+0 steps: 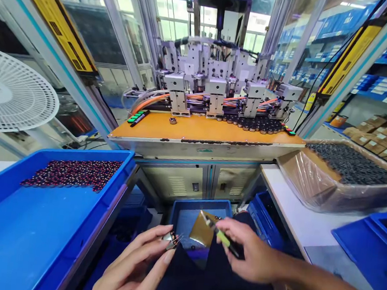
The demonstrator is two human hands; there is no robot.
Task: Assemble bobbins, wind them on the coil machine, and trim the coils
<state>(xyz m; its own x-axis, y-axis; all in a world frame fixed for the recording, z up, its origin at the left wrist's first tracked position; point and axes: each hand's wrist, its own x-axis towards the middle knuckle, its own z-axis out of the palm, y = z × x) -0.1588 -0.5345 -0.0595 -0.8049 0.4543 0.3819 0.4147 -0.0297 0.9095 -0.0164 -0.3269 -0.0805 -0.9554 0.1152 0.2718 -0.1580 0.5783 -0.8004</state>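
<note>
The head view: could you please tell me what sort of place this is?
Probably a factory assembly station: a multi-head machine on an orange bench, a blue tray of reddish components, and a lined box heaped with black rings. Left hand pinches a metal part; right hand grips a green-handled tool.

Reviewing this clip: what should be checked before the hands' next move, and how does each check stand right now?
1. Grip of left hand on part: ok, pinched between thumb and fingertips.
2. Grip of right hand on tool: ok, fingers wrap its green handle.
3. Tool apart from part: ok, a gap shows between them.
4. Tool tip open or shut: cannot tell, blurred.
5. Bin below both hands: ok, it sits just beyond them.
6. Condition of the part: cannot tell, too small.
</note>
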